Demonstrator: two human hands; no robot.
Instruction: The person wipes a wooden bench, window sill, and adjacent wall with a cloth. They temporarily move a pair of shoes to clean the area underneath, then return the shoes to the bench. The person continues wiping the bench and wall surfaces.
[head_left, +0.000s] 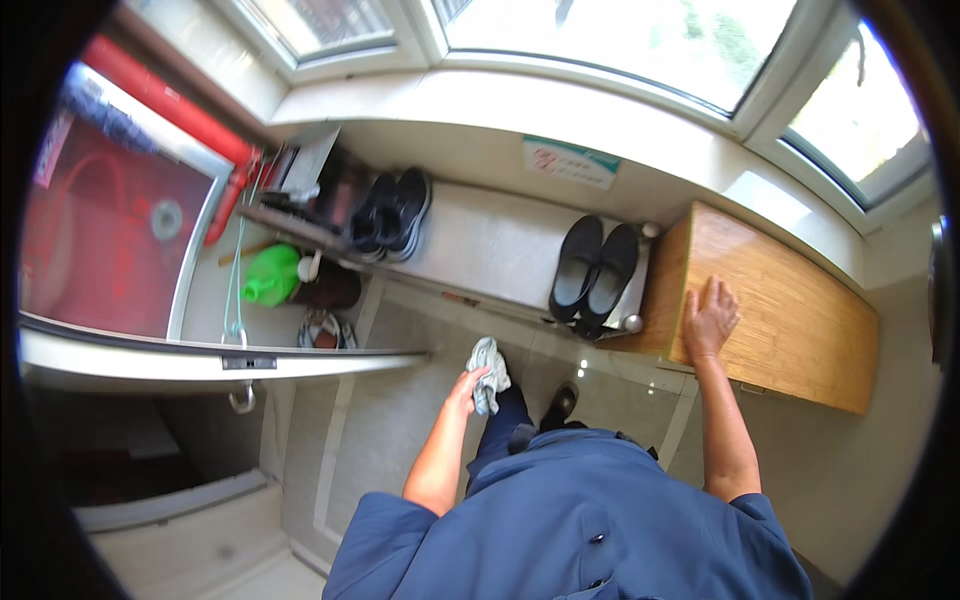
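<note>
My left hand (469, 388) grips a crumpled pale cloth (489, 375) in front of my left leg. My right hand (711, 319) lies palm down with its fingers somewhat apart, on the near left part of the top of a wooden cabinet (787, 315). Left of the cabinet, a pair of black slip-on shoes (595, 274) stands on a low metal-topped bench (487, 232). A second dark pair, sneakers with pale sole edges (390, 214), stands at the bench's left end.
A white door edge (337, 363) juts in from the left. Beyond it are a green plastic bottle (271, 274), a dark container (334, 289), a red pipe (169, 101) and a glass-fronted red cabinet (112, 225). A windowsill (480, 97) runs above the bench, over a sign bearing writing (571, 161).
</note>
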